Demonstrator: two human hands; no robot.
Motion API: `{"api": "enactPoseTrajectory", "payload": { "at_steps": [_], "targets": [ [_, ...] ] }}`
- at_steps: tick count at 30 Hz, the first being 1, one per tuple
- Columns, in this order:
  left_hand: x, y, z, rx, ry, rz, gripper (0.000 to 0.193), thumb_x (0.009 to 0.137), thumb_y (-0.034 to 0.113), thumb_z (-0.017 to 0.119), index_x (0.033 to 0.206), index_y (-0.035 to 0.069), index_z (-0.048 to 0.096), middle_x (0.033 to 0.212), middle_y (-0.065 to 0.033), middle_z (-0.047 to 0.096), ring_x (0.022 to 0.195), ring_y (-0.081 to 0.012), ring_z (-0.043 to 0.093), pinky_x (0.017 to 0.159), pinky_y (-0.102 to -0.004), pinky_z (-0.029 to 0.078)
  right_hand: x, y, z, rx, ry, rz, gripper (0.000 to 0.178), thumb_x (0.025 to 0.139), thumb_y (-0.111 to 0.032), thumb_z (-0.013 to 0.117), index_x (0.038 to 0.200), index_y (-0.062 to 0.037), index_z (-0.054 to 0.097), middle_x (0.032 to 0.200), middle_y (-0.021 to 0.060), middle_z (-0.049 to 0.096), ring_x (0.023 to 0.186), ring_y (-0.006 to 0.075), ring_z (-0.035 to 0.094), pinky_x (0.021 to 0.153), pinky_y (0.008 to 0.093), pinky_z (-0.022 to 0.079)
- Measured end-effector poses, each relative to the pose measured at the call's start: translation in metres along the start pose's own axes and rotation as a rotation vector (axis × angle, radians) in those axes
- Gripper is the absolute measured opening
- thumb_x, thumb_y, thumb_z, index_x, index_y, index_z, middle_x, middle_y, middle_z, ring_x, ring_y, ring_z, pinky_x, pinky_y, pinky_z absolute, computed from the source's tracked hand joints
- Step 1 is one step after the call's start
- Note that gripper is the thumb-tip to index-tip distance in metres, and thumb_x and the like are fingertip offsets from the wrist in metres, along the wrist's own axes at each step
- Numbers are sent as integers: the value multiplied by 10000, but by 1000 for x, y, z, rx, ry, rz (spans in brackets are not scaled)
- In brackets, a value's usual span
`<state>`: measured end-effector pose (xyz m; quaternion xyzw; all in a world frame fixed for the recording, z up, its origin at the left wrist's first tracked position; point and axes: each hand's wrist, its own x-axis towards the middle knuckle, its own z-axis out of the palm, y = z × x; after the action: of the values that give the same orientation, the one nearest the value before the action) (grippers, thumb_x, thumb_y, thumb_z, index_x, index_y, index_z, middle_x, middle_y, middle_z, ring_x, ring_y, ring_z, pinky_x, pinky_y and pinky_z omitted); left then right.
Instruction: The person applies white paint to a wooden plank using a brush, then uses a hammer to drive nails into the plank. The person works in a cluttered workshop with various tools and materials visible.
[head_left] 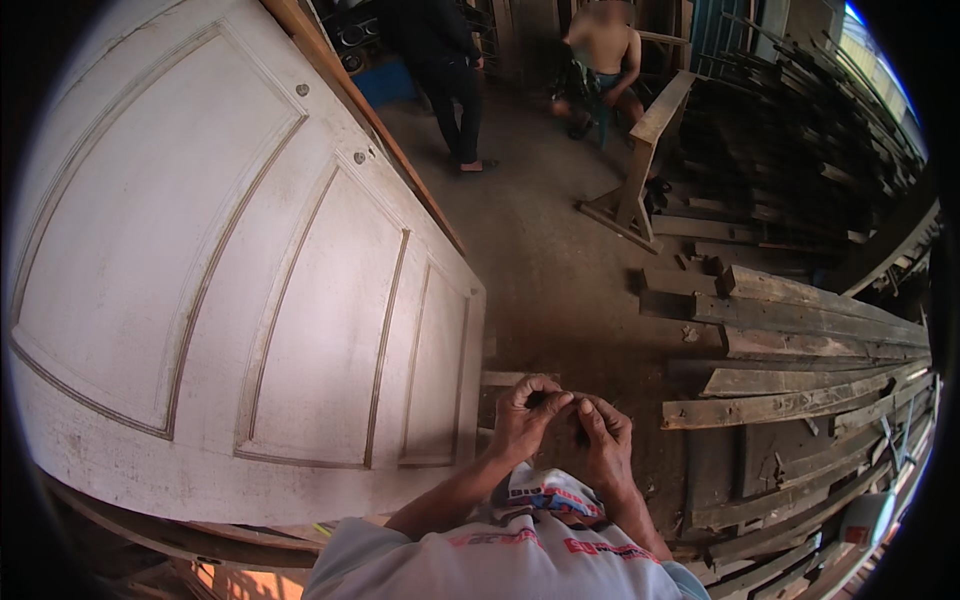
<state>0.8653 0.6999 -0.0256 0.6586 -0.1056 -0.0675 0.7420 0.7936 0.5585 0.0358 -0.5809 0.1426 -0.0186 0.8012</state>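
Workshop floor (560, 270), hands (560, 425) fingertip-to-fingertip

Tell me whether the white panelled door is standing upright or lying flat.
Lying flat: the white door shows its panelled face up to the camera, beside both hands.

Only one view here, a head-worn fisheye pointing steeply down and a bit forward from the wearer's own head. The left hand (525, 420) and right hand (600, 435) sit close, low and centre, forearms coming up from the bottom edge over a pale shirt (500, 560). A white panelled door (230, 270) fills the left side, near the lens. Stacked planks (800, 400) curve along the right rim, and the dirt floor (550, 250) runs off towards the top, where two people are far away.
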Motion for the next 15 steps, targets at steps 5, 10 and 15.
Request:
{"api": "enactPoseTrajectory", "payload": {
  "at_steps": [5,10,15],
  "targets": [
    [113,3,-34,-134,128,97,102,984,36,777,1001,58,679,927,-4,698,870,-68,631,801,-252,548,118,-34,48,-13,-94,1,432,1100,-372,636,1268,14,732,767,-12,603,689,67,534,603,273,452],
    [235,37,-60,-176,233,84,79,1009,-4,718,1022,44,656,907,-11,697,832,-72,625,761,-250,543,245,-52,89,-106,-133,-132,402,1102,-373,620,1075,14,728,762,6,608,677,85,555,602,277,450],
    [358,43,-60,-265,229,172,53,1070,81,670,1066,31,653,924,-44,708,857,-91,638,781,-269,551,375,-87,110,247,-152,-76,368,1086,-369,647,998,-19,722,768,4,622,650,87,547,586,263,437]
  ]
}}
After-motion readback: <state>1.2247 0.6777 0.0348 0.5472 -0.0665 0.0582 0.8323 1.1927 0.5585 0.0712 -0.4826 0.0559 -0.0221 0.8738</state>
